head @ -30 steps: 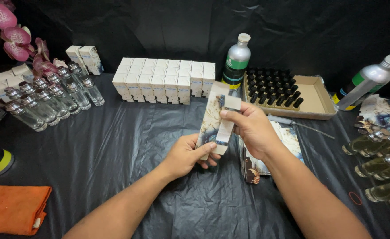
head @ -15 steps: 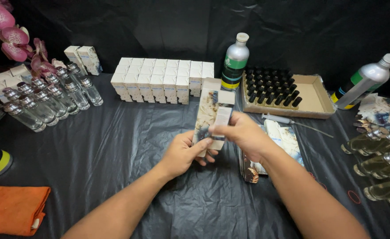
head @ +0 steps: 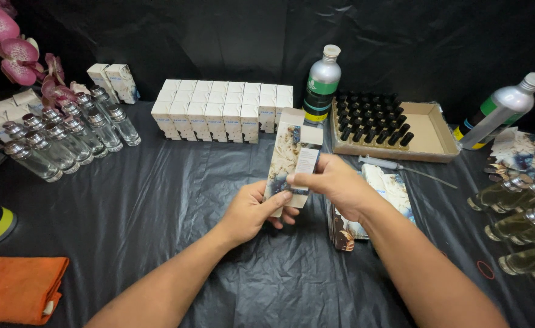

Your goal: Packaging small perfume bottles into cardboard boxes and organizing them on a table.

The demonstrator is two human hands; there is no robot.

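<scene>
Patterned carton (head: 291,159), tall and narrow, stood near frame centre, held upright above the black plastic sheet (head: 158,200), top flaps open. Left hand (head: 255,209) cupped its lower end, fingers wrapped round the base. Right hand (head: 334,185) pinched its right edge at mid-height, thumb in front; both hands were closed on the carton.

Just right of the right hand lay a stack of flat printed cartons (head: 364,206), partly under the wrist; count not readable. A syringe (head: 395,167) lay beyond it, near the tray's front wall. Open sheet remained left of the hands and along the lower frame.

Counts: white boxes (head: 219,109) in a block at upper centre, two rows, roughly nine per row. Two aluminium bottles, one upright (head: 321,85) at centre top, one leaning (head: 498,112) at upper right. Cardboard tray (head: 431,130) held small black-capped vials (head: 370,118), number uncertain. Empty clear bottles (head: 61,136) at left, about ten. Filled yellowish bottles (head: 522,225) at right edge, four visible, lying down. Orange cloth (head: 15,288) at lower left. Pink orchid flowers (head: 12,54) at upper left.

Backdrop black as well.
</scene>
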